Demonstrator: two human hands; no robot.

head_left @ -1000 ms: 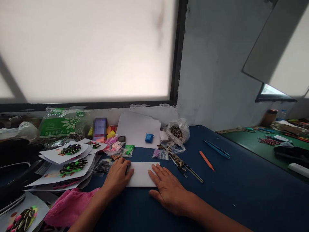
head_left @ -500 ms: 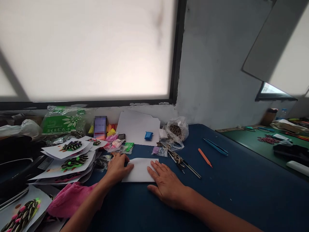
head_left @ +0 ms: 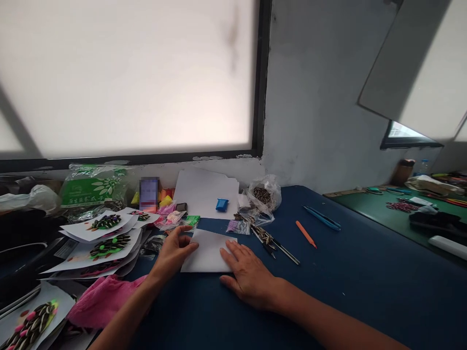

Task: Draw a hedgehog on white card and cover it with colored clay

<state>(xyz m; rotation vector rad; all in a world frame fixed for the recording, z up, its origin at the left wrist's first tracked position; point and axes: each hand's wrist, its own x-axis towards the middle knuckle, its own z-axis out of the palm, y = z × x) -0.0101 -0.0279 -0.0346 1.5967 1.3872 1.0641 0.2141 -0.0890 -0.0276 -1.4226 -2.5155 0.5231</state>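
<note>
A small folded sheet of white paper [head_left: 207,255] lies on the blue tabletop in front of me, its far left corner raised a little. My left hand [head_left: 175,250] is at the sheet's left edge. Its thumb touches the paper and its fingers are curved and apart. Flat on the right side of the sheet rests my right hand [head_left: 248,274], fingers stretched out. Just beyond that hand are striped sunflower seeds [head_left: 263,236] and pens [head_left: 286,252].
Left: stacked cards with seed pictures [head_left: 109,245] and a pink cloth [head_left: 104,301]. Back: a larger white sheet [head_left: 197,192] bearing a blue packet [head_left: 222,204], and a bag of seeds [head_left: 263,195]. Right: an orange pen [head_left: 305,234] and blue tweezers [head_left: 321,218].
The sheet's far left corner has risen. My left hand has drawn slightly back to the left, its index finger lifting away. My right hand stays pressed on the paper.
</note>
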